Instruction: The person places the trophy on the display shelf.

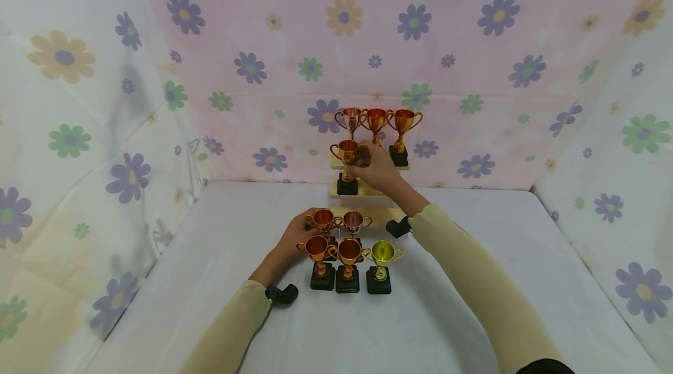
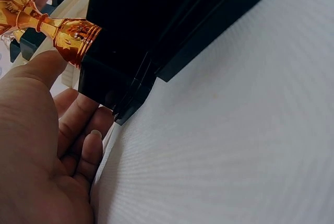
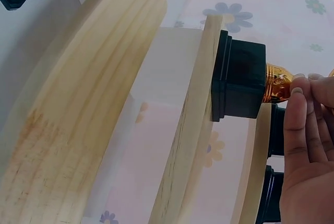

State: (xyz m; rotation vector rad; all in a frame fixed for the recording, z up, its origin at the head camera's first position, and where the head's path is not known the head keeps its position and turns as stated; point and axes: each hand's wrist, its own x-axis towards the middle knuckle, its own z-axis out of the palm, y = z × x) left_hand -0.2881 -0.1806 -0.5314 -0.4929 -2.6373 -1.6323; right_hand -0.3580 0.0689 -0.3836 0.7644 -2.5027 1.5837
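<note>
My right hand (image 1: 381,169) pinches the stem of a small gold trophy cup (image 1: 347,153) with thumb and fingertips. In the right wrist view, its dark square base (image 3: 240,78) stands upright against the middle board (image 3: 190,109) of a wooden tiered stand. Lower down, my left hand (image 1: 291,238) is at a copper-coloured trophy cup (image 1: 323,220). In the left wrist view, the thumb lies along its stem (image 2: 75,38) and the other fingers curl behind its dark base (image 2: 107,75). A pinkish trophy cup (image 1: 354,222) stands just right of it.
Three trophy cups stand on the stand's top board (image 1: 336,162). Nearer me on the white table (image 1: 431,315) are two copper-coloured cups (image 1: 318,248) and a yellow-gold cup (image 1: 383,252) in a row. The lowest board (image 1: 386,214) lies behind these groups. Flowered cloth (image 1: 342,58) surrounds the table.
</note>
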